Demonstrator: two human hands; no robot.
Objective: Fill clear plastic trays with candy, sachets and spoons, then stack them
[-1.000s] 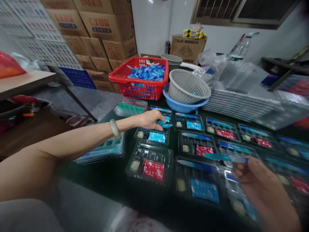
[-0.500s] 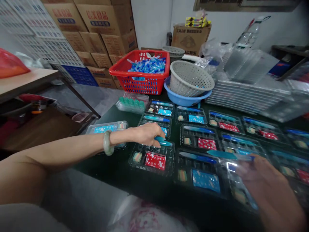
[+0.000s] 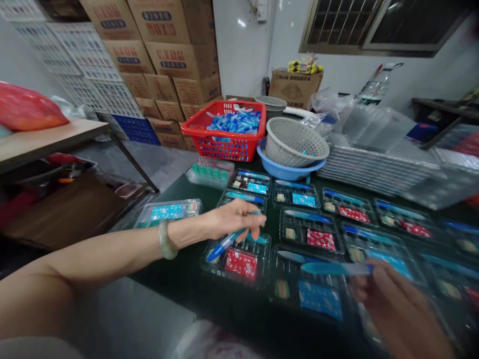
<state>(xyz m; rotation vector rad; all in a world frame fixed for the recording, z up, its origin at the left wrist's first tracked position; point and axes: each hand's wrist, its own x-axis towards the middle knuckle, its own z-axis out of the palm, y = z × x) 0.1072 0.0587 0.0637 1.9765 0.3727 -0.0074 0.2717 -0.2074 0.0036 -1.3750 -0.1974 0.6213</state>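
Observation:
My left hand (image 3: 239, 218), with a pale green bangle on its wrist, is closed over the near-left clear tray (image 3: 260, 269). Out from under its fingers slants a blue pen-shaped plastic piece (image 3: 224, 247), dark blue end toward the lower left. In that tray lie a red patterned packet (image 3: 241, 263) and a second teal piece, partly hidden by the fingers. My right hand (image 3: 398, 299), blurred, pinches another pen-shaped piece (image 3: 333, 269) by its dark blue end. Its light blue tip points left above a tray with a blue packet (image 3: 320, 291).
More filled trays (image 3: 310, 229) stand in rows on the dark green table. Behind them are a red basket (image 3: 228, 142) of blue pieces, a grey colander (image 3: 295, 142) in a blue basin (image 3: 288, 172), and stacked clear trays (image 3: 366, 164). A closed pack (image 3: 168, 212) lies left.
The view has tilted up. My left hand has lifted slightly and turned, and a blue piece now shows slanting beneath it. My right hand has moved left with its piece.

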